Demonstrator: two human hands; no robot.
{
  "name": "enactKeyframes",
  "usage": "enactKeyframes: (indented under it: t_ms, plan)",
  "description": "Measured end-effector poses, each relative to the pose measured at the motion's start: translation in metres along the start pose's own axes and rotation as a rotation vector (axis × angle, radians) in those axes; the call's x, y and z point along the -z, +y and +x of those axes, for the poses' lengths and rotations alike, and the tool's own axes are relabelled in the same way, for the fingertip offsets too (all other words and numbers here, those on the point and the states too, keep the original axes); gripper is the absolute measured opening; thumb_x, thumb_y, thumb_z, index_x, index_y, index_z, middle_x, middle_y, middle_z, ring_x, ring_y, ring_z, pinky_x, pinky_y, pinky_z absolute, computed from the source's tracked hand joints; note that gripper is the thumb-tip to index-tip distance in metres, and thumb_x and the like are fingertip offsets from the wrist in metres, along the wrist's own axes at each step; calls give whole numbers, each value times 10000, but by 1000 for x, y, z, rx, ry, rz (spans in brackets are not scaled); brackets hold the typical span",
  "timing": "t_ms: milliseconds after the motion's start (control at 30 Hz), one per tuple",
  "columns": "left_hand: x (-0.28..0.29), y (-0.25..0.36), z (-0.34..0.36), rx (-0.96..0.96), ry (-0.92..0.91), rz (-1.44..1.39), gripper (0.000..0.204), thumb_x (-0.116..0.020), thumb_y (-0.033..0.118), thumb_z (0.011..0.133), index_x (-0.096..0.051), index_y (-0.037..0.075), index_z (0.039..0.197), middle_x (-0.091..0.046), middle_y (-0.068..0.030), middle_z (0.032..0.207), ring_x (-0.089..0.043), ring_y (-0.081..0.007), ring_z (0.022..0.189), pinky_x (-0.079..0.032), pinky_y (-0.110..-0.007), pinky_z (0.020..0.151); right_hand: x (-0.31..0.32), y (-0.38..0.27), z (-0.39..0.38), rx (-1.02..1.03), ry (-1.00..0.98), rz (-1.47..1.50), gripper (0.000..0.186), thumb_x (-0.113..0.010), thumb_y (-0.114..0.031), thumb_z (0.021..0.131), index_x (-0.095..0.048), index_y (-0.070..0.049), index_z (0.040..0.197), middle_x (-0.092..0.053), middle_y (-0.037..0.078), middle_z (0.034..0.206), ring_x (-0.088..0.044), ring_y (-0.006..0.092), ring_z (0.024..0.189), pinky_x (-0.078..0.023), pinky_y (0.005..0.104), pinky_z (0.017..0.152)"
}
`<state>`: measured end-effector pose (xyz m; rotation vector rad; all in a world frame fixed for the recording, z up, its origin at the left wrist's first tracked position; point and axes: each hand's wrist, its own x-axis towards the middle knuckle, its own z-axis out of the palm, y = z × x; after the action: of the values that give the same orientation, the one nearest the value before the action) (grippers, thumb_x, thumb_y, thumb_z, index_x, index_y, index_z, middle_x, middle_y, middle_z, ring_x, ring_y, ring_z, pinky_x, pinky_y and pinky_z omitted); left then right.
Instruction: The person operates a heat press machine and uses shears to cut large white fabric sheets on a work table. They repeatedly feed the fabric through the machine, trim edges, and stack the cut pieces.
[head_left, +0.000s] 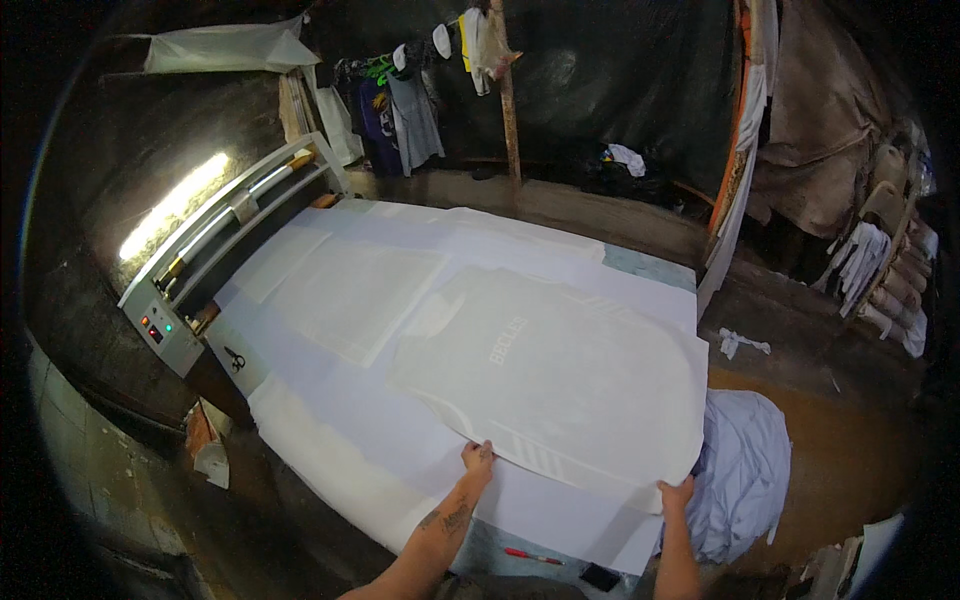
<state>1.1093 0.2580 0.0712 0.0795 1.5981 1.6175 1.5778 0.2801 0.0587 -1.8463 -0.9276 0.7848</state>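
A pale grey-white jersey panel (540, 370), with lettering on its chest and light stripes near its side, lies spread over white sheeting (330, 400) on a long table. My left hand (478, 456) is closed on the panel's near side edge, by the stripes. At the panel's near right corner, my right hand (677, 492) pinches the hem with fingers closed. Farther left on the table lie another flat pale piece (365, 300) and a smaller one (285, 265) beside it. What lies under my fingertips is hidden.
A roller machine (240, 215) with lit buttons spans the table's left end. Scissors (235, 358) rest near it. A red pen (532, 555) and a small black object (600, 577) lie at the near edge. Bundled pale fabric (745, 475) sits beyond the right end.
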Motion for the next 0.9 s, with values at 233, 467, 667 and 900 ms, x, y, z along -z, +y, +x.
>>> enactKeyframes:
  t_ms: [233,467,667,900]
  plan:
    - [0,12,-1,-32,59,76,234,-646,60,856,-528,-38,1032,-614,-107,885,-610,-191,747,-550,-325,631,-9,-2,-2,9,-39,-10,745,-837,8,542,-493,44,1202,-595,206,1146,-596,345,1033,-461,398,917]
    - [3,12,5,-65,97,62,243,-657,64,845,-528,-35,1025,-603,-97,839,-577,-166,674,-502,-306,558,8,-29,-12,100,148,-100,606,-805,-45,627,-511,25,1153,-606,199,1081,-597,345,1013,-455,405,900]
    - [5,-1,-6,-24,11,111,263,-652,40,837,-522,-58,1043,-613,-124,895,-628,-212,741,-568,-345,617,40,-24,-2,133,110,-297,427,-732,39,683,-528,18,1057,-605,186,1017,-605,341,949,-456,399,856]
    - [6,0,4,-72,93,130,263,-622,22,823,-530,-65,1053,-613,-140,979,-646,-238,825,-599,-362,707,28,-9,-2,232,-10,-170,409,-733,21,731,-512,23,1075,-601,208,1034,-600,361,984,-453,413,866]
